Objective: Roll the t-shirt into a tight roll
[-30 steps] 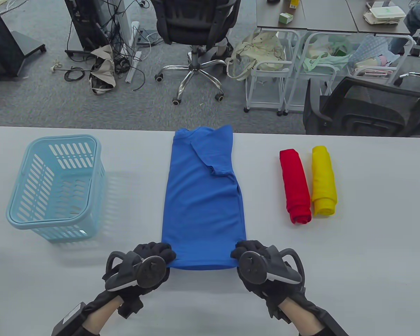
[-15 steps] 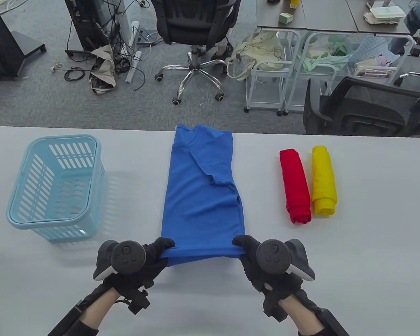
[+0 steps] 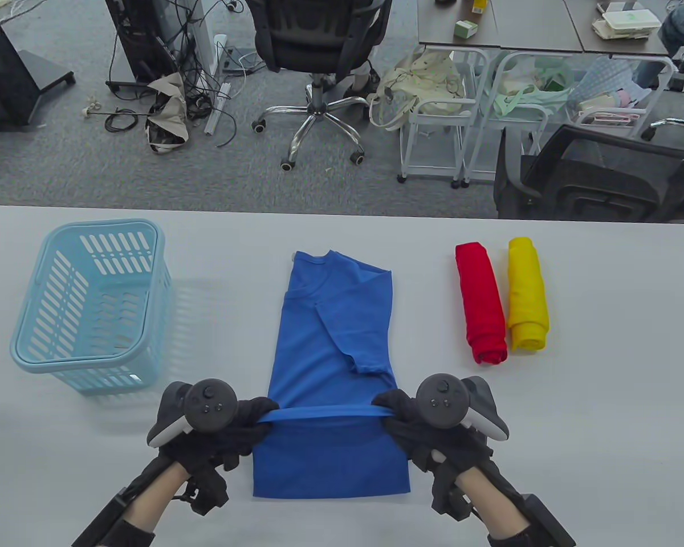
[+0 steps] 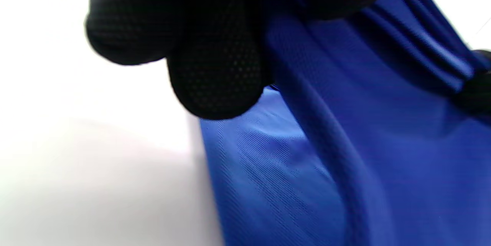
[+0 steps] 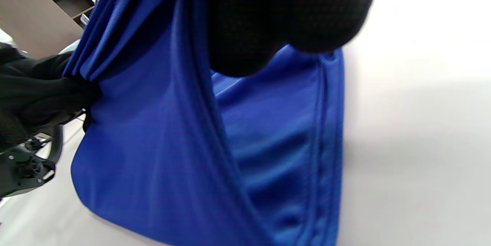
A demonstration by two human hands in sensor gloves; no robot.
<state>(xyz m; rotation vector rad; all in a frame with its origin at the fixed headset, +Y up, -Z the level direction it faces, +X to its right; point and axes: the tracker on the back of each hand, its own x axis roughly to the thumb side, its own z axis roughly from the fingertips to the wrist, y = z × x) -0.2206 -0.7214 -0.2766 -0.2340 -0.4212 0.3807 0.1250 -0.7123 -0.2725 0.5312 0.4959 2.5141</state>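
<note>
The blue t-shirt [image 3: 333,342], folded into a long strip, lies on the white table [image 3: 604,399] with its collar at the far end. My left hand [image 3: 251,419] grips the shirt's left edge and my right hand [image 3: 396,410] grips its right edge. Between them the cloth is lifted and stretched into a taut band above the table. The shirt's near part lies flat below the band, reaching toward the front edge. In the left wrist view my fingers [image 4: 215,58] hold gathered blue cloth [image 4: 345,142]. In the right wrist view my fingers [image 5: 276,19] hold the cloth [image 5: 191,154] too.
A light blue plastic basket [image 3: 91,302] stands at the left of the table. A rolled red shirt [image 3: 481,302] and a rolled yellow shirt [image 3: 527,293] lie side by side at the right. Chairs and carts stand beyond the far edge.
Both hands have lifted the cloth they grip and pulled the shirt toward me. The collar has slid in from the far edge, and the near part now lies flat below my hands.
</note>
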